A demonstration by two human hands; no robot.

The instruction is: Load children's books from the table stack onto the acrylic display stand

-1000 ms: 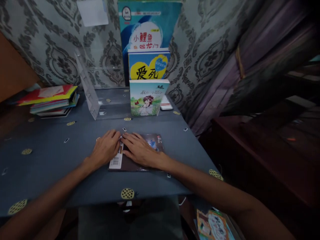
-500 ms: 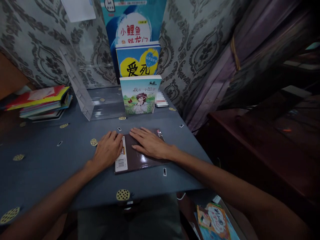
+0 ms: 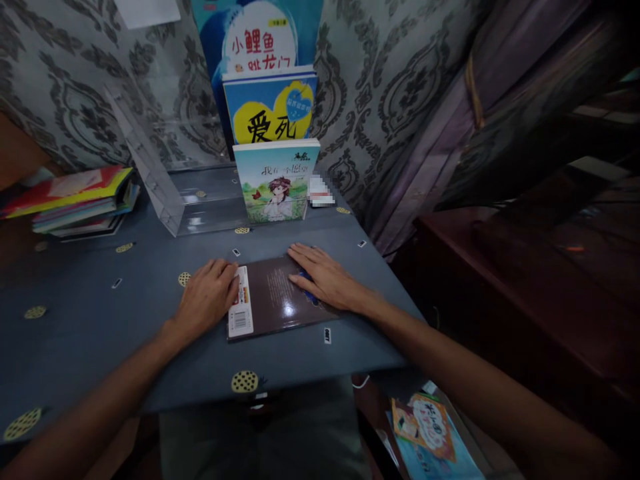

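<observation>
A thin dark brown book [image 3: 273,293] lies flat on the table, glossy, with a white barcode strip along its left end. My left hand [image 3: 207,293] is at that left end, its bent fingers closed on the edge. My right hand [image 3: 333,280] lies flat over the right part of the book, fingers stretched out and thumb apart. It partly hides a small blue picture. Pale lines of small print show between the two hands.
Behind the book, a clear acrylic stand [image 3: 200,223] holds several upright books, with a pale green one [image 3: 277,183] in front. A stack of books [image 3: 85,203] lies at the left. Right of the table is a dark red cabinet [image 3: 450,267]; below, more books [image 3: 433,433].
My right hand has slid to the right across the book, uncovering print and part of the blue picture. My left hand stays at the left edge. The view has shifted slightly.
</observation>
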